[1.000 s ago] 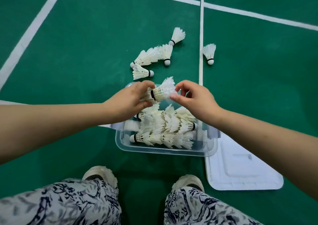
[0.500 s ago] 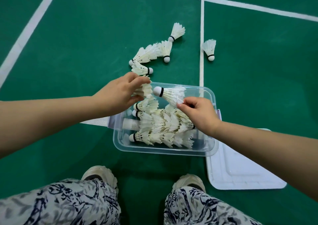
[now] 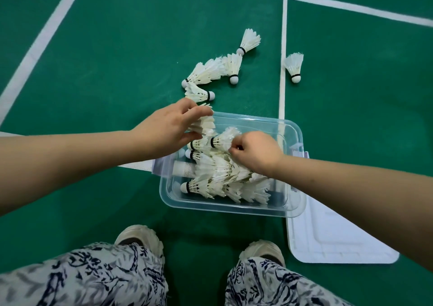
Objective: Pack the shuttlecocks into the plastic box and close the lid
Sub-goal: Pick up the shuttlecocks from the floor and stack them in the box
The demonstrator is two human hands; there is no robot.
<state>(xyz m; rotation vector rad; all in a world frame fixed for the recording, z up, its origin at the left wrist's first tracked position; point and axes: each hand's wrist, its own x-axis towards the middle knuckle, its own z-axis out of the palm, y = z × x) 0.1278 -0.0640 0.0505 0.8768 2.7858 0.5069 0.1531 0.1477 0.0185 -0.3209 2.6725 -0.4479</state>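
Over the clear plastic box (image 3: 230,208), which stands on the green floor (image 3: 121,55) and holds many packed shuttlecocks (image 3: 225,179), the right hand (image 3: 255,151) pinches the feathers of one shuttlecock (image 3: 223,139), the left hand (image 3: 169,130) grips a short stack of shuttlecocks (image 3: 205,124) at the far left corner, and the lid (image 3: 339,242) lies just beside the box.

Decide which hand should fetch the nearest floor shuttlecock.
Left. The left hand, holding stacked shuttlecocks, sits beside the nearest floor shuttlecock; the right hand pinches a second shuttlecock inside the box.
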